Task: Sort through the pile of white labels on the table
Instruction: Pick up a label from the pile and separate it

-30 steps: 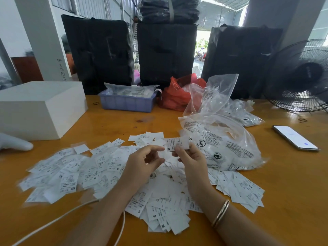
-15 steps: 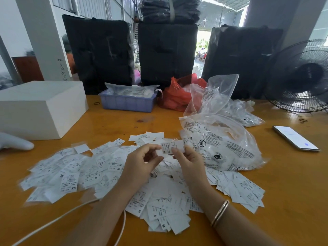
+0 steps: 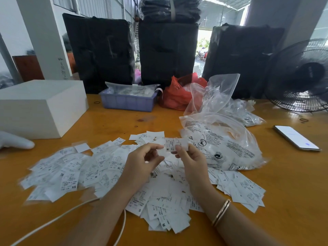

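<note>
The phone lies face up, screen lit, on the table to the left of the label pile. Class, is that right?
Not quite. The head view shows the phone face up, screen lit, on the table to the right of the label pile, not the left.

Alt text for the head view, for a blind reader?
The right hand pinches a small white paper label above a spread pile of white labels on an orange wooden table; the left hand hovers beside it, fingers loosely curled, holding nothing.
</note>
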{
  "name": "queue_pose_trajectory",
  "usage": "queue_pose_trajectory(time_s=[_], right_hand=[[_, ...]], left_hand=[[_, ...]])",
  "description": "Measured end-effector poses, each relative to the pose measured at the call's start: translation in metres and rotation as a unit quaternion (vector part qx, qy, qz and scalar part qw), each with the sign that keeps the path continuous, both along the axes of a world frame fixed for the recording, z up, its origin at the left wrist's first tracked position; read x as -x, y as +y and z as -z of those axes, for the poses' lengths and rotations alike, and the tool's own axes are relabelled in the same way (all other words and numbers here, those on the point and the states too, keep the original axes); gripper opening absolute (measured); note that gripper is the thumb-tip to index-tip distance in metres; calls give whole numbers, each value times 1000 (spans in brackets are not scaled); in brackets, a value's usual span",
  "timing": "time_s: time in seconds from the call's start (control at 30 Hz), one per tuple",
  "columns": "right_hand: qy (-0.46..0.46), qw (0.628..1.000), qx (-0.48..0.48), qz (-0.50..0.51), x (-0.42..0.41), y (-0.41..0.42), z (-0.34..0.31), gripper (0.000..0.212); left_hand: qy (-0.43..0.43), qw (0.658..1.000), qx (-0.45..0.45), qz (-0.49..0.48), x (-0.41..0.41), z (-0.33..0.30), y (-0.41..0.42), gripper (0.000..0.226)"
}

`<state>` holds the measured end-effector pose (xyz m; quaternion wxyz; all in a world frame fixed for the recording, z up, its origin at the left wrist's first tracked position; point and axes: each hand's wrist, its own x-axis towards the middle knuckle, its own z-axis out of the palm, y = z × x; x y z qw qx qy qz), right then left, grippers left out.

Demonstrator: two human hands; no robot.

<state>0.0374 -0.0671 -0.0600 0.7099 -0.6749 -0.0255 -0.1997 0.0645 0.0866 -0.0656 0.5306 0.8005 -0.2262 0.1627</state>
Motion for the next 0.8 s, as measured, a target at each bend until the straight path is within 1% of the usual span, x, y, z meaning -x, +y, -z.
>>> queue_pose_trajectory(time_s=[0.1, 0.2, 0.27, 0.3, 0.33, 0.43, 0.47, 0.57, 0.67, 0.73, 0.8], right_hand=[[9, 999, 41, -4, 1, 1, 0, 16], [17, 996, 82, -6, -1, 2, 3, 27], [16, 993, 114, 8, -1, 1, 5, 24], [10, 993, 116, 11, -1, 0, 4, 20], [4, 995, 95, 12, -1, -2, 4, 16], [9, 1000, -10, -13, -2, -5, 2, 11], [14, 999, -26, -20, -2, -5, 2, 11], [18, 999, -9, -30, -3, -4, 3, 19], [32, 999, 27, -35, -2, -2, 2, 17], [35, 998, 46, -38, -2, -1, 2, 32], [32, 997, 57, -34, -1, 0, 1, 36]], left_hand=[[-6, 1000, -9, -10, 0, 0, 0, 34], [-6, 1000, -9, -18, 1, -1, 0, 33], [-5, 1000, -4, -17, 1, -2, 0, 33], [-2, 1000, -2, -16, 1, -3, 0, 31], [2, 1000, -2, -13, 1, -3, 0, 31], [12, 1000, -5, -2, 2, -4, 0, 33], [13, 1000, -6, 2, 3, -4, 0, 34], [9, 1000, -12, 8, 4, -4, -1, 38], [8, 1000, -12, -1, 3, -4, -1, 36], [12, 1000, -9, -6, 2, -3, -1, 30], [15, 1000, -9, -8, 1, -3, -1, 29]])
